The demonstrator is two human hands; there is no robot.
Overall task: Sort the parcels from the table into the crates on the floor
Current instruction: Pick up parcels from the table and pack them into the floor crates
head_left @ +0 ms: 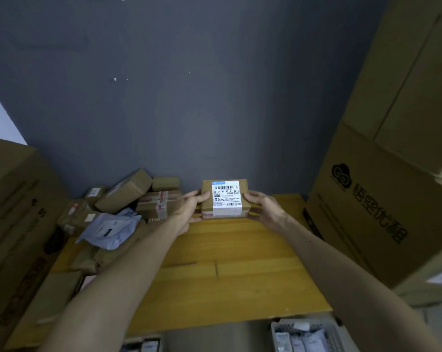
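Box (225, 198) was gripped at both sides, left hand (189, 209) and right hand (263, 209) curled round its edges, label turned up, over the table's (240, 275) far end | parcels (128, 207) were heaped on the table's left part | crate (274, 334) was seen below the table's near edge
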